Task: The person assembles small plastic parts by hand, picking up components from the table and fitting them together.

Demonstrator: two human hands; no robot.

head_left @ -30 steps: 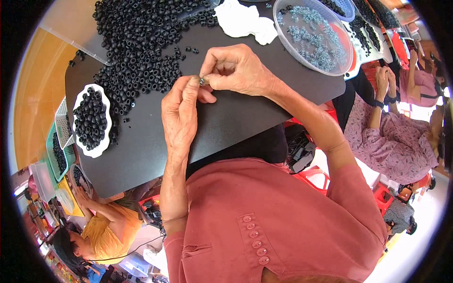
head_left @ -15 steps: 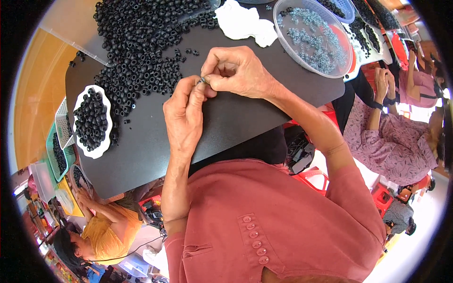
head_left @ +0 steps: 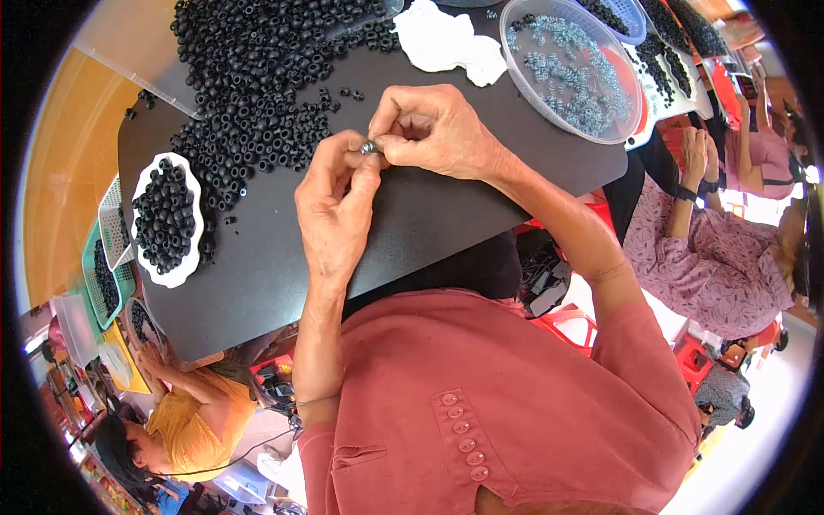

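Observation:
Over the dark table, my left hand and my right hand meet fingertip to fingertip. Between them is a small dark piece with a shiny, coil-like metal part, pinched from both sides. The fingers cover most of it. Left of my hands spreads a heap of small black hollow plastic parts. A white scalloped dish of the same kind of parts sits at the table's left side. Beyond my right hand stands a clear round bowl with many small metal springs.
A crumpled white cloth lies at the far edge, left of the bowl. Green and white baskets stand off the left side. One person in yellow sits at lower left; another in a patterned top sits at right.
My left thumb has shifted away from its forefinger, and the small piece with its shiny part shows more between the fingertips. My right hand has hardly moved.

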